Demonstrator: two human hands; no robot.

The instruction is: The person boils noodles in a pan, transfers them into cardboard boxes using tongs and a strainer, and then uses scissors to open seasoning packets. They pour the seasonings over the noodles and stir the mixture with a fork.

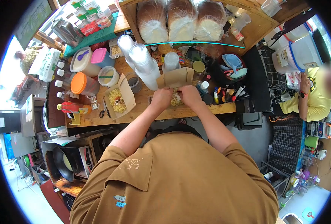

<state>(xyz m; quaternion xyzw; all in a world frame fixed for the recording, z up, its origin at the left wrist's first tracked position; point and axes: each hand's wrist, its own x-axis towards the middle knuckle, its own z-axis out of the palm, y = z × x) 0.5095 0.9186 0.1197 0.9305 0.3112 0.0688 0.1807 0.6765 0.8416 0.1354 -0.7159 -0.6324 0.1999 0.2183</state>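
Observation:
My left hand and my right hand meet over an opened brown paper food box at the table's front edge. Yellow noodles show in the box between my hands. The fingers of both hands are bent and pinched close together above the noodles; a small pale bit shows between them, too small to name. Left of my hands, a second opened food box holds noodles with a reddish and white topping. A pair of scissors lies beside that box.
Stacked clear plastic cups stand behind my left hand. An orange-lidded tub and several bottles line the left side. Wrapped bread loaves sit on the shelf ahead. A black bin stands right; a person in yellow is farther right.

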